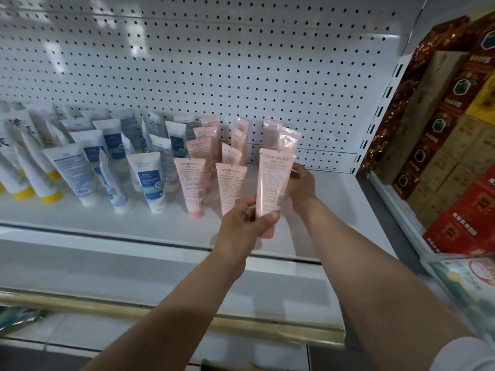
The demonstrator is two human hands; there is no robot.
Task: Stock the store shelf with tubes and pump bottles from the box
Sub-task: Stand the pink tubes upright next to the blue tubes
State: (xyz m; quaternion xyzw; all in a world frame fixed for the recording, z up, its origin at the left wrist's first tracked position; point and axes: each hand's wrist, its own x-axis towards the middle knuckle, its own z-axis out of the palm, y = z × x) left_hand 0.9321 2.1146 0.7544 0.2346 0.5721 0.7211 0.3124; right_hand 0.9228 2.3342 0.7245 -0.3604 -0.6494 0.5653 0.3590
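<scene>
Forearms: your two bare arms reach up from the bottom edge toward the white shelf (134, 226), a white sleeve (466, 354) showing at the right corner
Left hand: your left hand (241, 226) curls round the lower end of a pink tube (272, 183), thumb across its front just above the cap
Right hand: your right hand (301, 183) sits beside the tube's upper right edge, fingers bent behind it; whether it grips this tube or a second pink tube (288, 139) rising just behind, you cannot tell
Held tube: upright, cap down, printed SYRINX, raised above the shelf's front right part, between both hands
Pink rows: more pink tubes (191, 183) stand cap down in columns just left of the held one, running back toward the pegboard (241, 62)
White and blue tubes: a cluster of white and blue tubes (150, 180) stands left of the pink ones, several leaning
Yellow caps: white tubes with yellow caps (40, 180) stand at the far left
Right bay: red and brown cartons (439, 145) are stacked beyond the shelf's upright
</scene>
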